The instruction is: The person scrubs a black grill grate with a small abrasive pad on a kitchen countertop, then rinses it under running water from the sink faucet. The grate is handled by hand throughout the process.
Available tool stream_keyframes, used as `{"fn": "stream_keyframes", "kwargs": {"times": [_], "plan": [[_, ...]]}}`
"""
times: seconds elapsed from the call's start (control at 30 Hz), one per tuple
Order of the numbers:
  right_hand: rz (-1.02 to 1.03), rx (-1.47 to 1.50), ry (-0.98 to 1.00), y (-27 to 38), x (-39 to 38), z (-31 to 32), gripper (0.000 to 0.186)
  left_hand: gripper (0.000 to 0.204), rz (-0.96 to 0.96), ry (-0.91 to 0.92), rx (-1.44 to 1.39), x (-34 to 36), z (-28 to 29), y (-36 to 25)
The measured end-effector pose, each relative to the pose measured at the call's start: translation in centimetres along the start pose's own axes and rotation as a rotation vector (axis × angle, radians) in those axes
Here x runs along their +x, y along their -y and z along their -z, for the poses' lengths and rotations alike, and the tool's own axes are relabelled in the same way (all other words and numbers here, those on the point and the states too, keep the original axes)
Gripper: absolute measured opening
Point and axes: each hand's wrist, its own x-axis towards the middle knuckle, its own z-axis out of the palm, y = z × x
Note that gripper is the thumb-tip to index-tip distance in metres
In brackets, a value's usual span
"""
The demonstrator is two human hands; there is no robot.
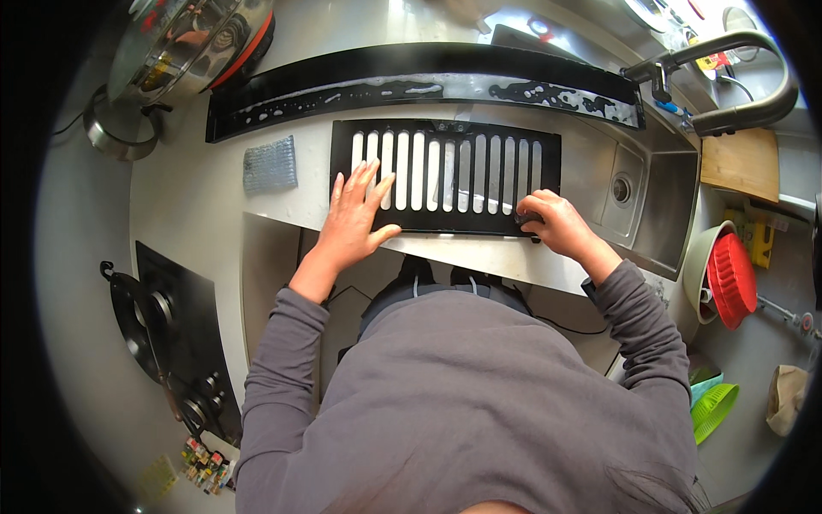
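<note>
A black slotted grille panel [445, 221] lies flat on the counter in front of me, its right part over the sink's edge. My left hand [349, 210] rests on the panel's left side with the fingers spread. At the panel's lower right corner, my right hand [558, 224] has its fingers closed around a small dark thing, perhaps a scrubber [526, 219], mostly hidden by the fingers. Behind the panel lies a long black trough [462, 64] with white suds and wet streaks along it.
A folded grey-blue cloth [270, 164] lies left of the panel. On the right are the steel sink [672, 201], a dark faucet [749, 122], a wooden board [743, 163] and a red basin [732, 281]. A black stove [184, 334] stands at the left.
</note>
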Motion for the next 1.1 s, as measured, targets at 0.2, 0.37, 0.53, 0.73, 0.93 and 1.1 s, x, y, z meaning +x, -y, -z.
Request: {"fn": "stream_keyframes", "kwargs": {"times": [0.2,0.37,0.53,0.73,0.93,1.1], "plan": [[-0.052,-0.052,0.066,0.6,0.1,0.4,0.015,0.089,0.168,0.225,0.125,0.8,-2.0,-0.5],[-0.026,-0.019,0.131,0.5,1.3,-0.5,0.015,0.101,0.187,0.255,0.126,1.0,-1.7,-0.6],[0.168,-0.073,0.250,1.2,2.5,-2.8,0.021,0.101,0.156,0.253,0.161,1.4,-1.6,-0.2],[0.199,0.192,-0.079,5.4,4.3,-6.3,0.010,0.102,0.147,0.256,0.136,1.8,-1.4,-0.5],[0.158,0.124,0.020,5.3,5.2,-4.3,0.016,0.105,0.151,0.234,0.119,2.3,-1.6,-0.8],[0.210,0.032,0.170,4.2,6.0,-5.5,0.021,0.110,0.131,0.171,0.095,2.3,-1.9,-0.7]]}}
